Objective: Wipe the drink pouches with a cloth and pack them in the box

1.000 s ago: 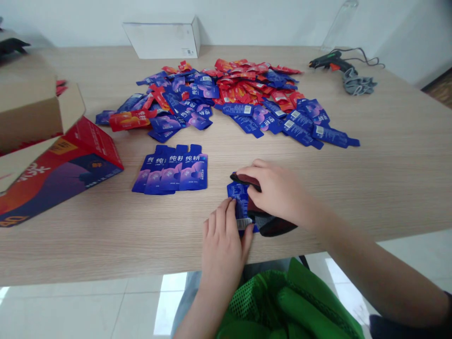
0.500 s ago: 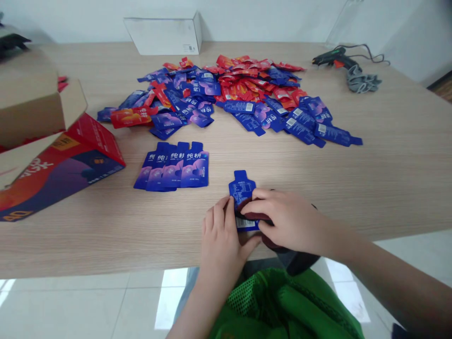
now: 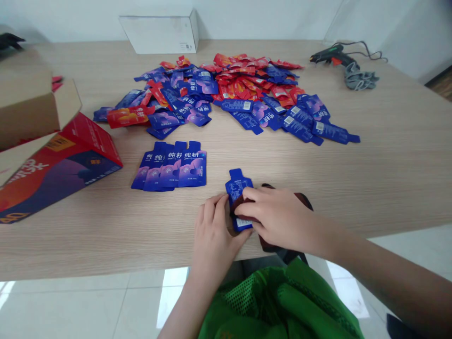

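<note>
A blue sachet [image 3: 238, 188] with a spout-shaped top lies printed side up near the table's front edge. My left hand [image 3: 214, 230] rests at its left side, fingertips against the edge and thumb at the bottom corner, holding it in place. Over the sachet, my right hand [image 3: 273, 217] has its fingers closed on a dark brown, strap-like piece [image 3: 247, 210] that crosses the print. More of this brown and black material shows under and behind that hand; its kind is unclear. To the left, several blue sachets [image 3: 192, 169] overlap in a row, fronts up.
A heap of red and blue sachets [image 3: 243, 87] spreads across the back. At left stands an open carton [image 3: 88, 146] with its flaps up. A white box [image 3: 158, 35] is at the wall. A glue gun [image 3: 332, 54] and grey scrunchie [image 3: 358, 77] lie back right.
The sachet and both hands have shifted slightly left in view. The brown-and-black material near my right hand sits differently, showing more beyond the hand. The view itself has moved a little.
</note>
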The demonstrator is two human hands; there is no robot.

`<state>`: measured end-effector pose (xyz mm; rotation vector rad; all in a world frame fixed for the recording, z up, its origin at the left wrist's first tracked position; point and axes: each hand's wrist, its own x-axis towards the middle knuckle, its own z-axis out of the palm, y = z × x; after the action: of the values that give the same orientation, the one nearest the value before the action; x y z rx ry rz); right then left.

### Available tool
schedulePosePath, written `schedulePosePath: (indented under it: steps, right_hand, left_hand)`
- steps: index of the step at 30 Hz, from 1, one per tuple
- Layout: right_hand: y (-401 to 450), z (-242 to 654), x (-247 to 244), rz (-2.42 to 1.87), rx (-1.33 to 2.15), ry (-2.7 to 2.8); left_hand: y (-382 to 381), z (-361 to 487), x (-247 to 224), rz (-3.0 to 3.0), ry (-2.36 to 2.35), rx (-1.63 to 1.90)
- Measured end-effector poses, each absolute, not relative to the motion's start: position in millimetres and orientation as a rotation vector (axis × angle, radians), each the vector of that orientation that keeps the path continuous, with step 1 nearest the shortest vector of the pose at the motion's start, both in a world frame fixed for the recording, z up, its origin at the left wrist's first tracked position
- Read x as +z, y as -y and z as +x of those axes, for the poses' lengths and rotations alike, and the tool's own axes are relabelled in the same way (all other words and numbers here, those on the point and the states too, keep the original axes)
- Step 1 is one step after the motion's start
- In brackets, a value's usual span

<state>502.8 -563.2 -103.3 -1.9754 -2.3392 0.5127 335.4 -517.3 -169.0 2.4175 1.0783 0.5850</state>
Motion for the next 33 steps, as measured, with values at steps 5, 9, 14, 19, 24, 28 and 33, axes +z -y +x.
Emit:
schedulePosePath:
  steps: [5,9,14,19,24,28,33]
  right_hand:
    - [577.7,516.5,-95.9,-1.79,0.768,2.343]
    - [561.5,530.7,-91.8,-1.956,0.57,2.13]
    - [539.1,531.7,-102.5,-2.21,0.336,2.061]
    - [566.0,521.0,-109.2,-2.117,0.459,2.159]
    - [595.3,523.1,-98.9,-1.948,0.729,2.183]
    - [581.5,531.7,-90.1,-1.974,0.684,2.12]
    - [547.0,536.1,-95.3,-2.2,0.416,1.998]
  left_hand:
    - [518.3,332.6,-165.1,2.494,-1.024,0.456]
    - [519.8,331.7,-164.6,2.526,-1.014,0.497]
    - [519.4,333.2,-167.2,2.52,-1.038,0.503]
    - [519.0,335.6,-168.6,2.512,-1.063,0.526]
    - [519.6,335.3,-168.4,2.524,-1.073,0.502]
    - [520.6,333.8,-168.0,2.55,-1.059,0.491]
    - [520.6,334.7,-167.4,2.545,-1.062,0.485]
